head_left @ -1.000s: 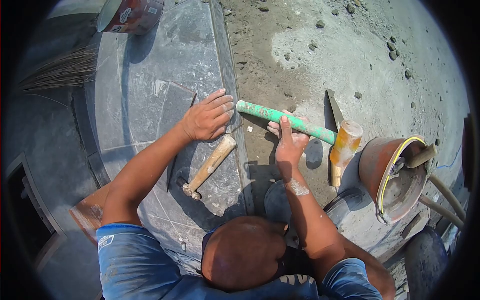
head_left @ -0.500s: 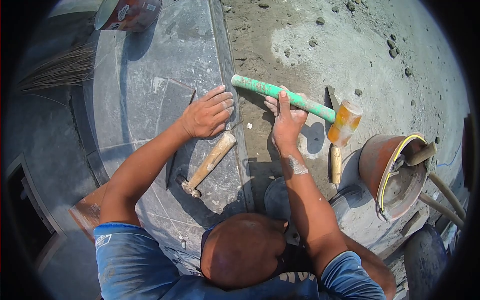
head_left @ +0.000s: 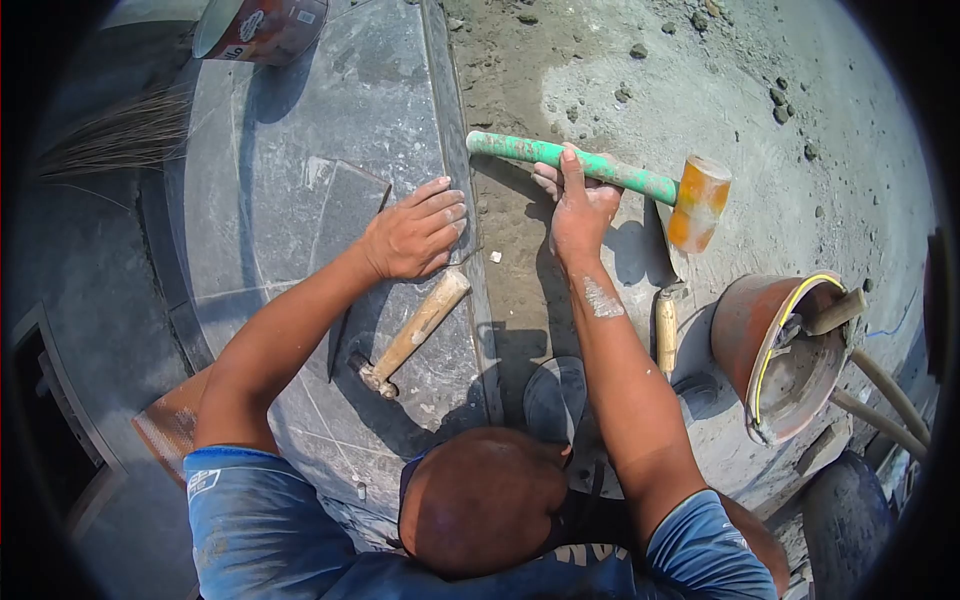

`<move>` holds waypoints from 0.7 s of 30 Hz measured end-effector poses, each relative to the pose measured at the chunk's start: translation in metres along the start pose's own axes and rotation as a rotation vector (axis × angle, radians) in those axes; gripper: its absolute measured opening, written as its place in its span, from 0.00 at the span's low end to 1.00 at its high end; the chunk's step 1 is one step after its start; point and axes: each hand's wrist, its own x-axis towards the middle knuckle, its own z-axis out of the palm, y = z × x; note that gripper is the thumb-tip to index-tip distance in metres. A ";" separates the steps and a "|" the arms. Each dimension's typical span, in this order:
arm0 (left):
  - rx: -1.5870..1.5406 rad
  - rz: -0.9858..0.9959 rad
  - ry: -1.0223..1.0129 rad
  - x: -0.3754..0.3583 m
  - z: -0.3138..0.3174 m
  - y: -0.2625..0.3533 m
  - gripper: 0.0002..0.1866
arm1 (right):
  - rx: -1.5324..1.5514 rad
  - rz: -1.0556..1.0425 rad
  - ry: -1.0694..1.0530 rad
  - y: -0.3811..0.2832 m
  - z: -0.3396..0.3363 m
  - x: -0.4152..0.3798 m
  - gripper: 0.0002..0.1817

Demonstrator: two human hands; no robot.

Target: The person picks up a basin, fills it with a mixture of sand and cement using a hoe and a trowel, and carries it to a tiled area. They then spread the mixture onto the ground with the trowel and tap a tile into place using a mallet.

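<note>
My right hand (head_left: 583, 205) is wrapped round the green handle of a mallet (head_left: 628, 177), thumb on top. The mallet's worn orange-yellow head points right, over the rough ground, and the handle's far end reaches toward the tile edge. My left hand (head_left: 418, 232) lies flat on the grey tiles (head_left: 345, 100) near their right edge, fingers stretched out. Just below it rests a hammer (head_left: 420, 325) with a pale wooden handle and a metal head. A trowel (head_left: 666, 335) with a wooden handle lies on the ground beneath the mallet head, its blade partly hidden.
An orange-brown bucket (head_left: 735, 335) with a yellow rim lies tilted at the right, tools inside. Another bucket (head_left: 275, 30) stands at the upper left, near broom bristles (head_left: 120, 135). Small lumps (head_left: 780, 105) dot the cement ground.
My right hand has raised the mallet slightly and shifted it a little right, its head now more upright. More of the trowel shows. My left hand has stayed almost still.
</note>
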 end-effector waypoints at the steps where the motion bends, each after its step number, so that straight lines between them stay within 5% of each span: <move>1: 0.002 0.000 0.000 0.000 0.000 -0.001 0.18 | 0.062 -0.021 0.045 0.001 0.001 0.007 0.16; 13: 0.040 0.010 -0.011 0.001 0.000 -0.001 0.17 | 0.133 0.064 0.032 0.007 0.006 0.013 0.18; 18: 0.043 0.005 -0.014 0.000 0.000 -0.001 0.17 | -0.590 -0.093 0.167 -0.026 -0.031 0.064 0.14; 21: 0.052 0.008 -0.014 -0.001 0.001 -0.001 0.18 | -0.642 -0.037 0.201 -0.088 -0.038 0.091 0.10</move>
